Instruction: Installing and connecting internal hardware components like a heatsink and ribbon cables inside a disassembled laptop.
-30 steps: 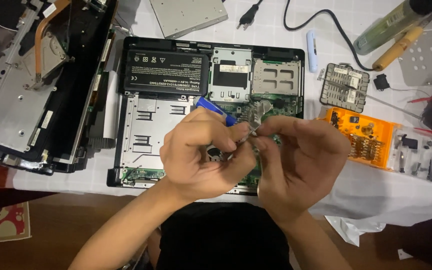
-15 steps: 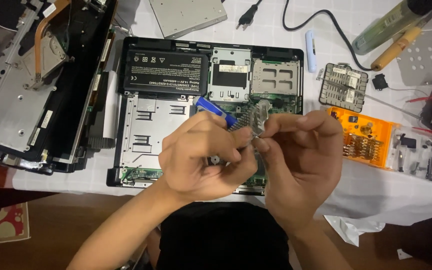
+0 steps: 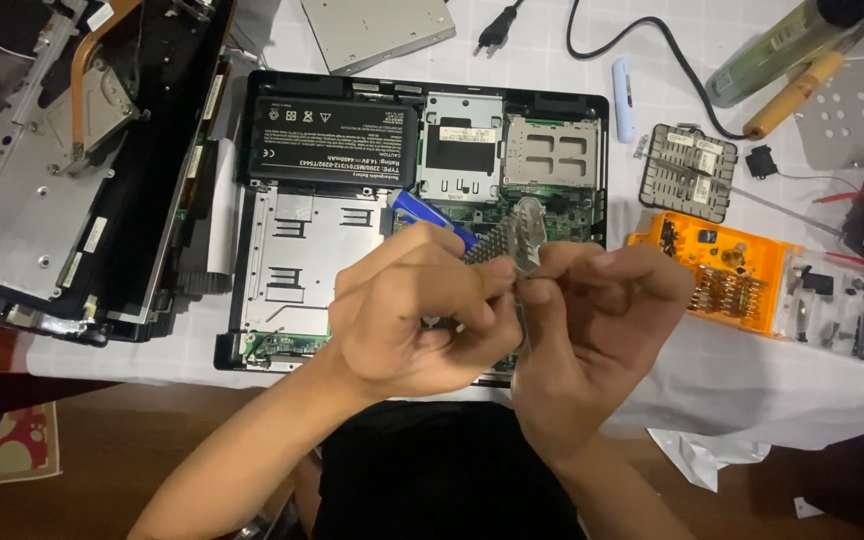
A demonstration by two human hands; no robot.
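Since the earlier frame both hands have lifted slightly, turning the perforated metal bracket (image 3: 512, 240) upward. Left hand (image 3: 417, 310) and right hand (image 3: 592, 330) pinch it together above the opened laptop base (image 3: 282, 250), whose battery (image 3: 332, 140) remains seated; disassembly looks partway done.

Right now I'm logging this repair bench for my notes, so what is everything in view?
Opened laptop base: one, black and silver, centre of table.
Battery: one, black, in the base's top left.
Perforated metal piece: one, silver, held by both hands.
Screwdriver: one, blue handle, with left hand.
Dismantled chassis: one, grey and black, far left.
Optical drive: one, grey, top edge.
Parts tray: one, orange, right.
Left hand: gripping.
Right hand: gripping.
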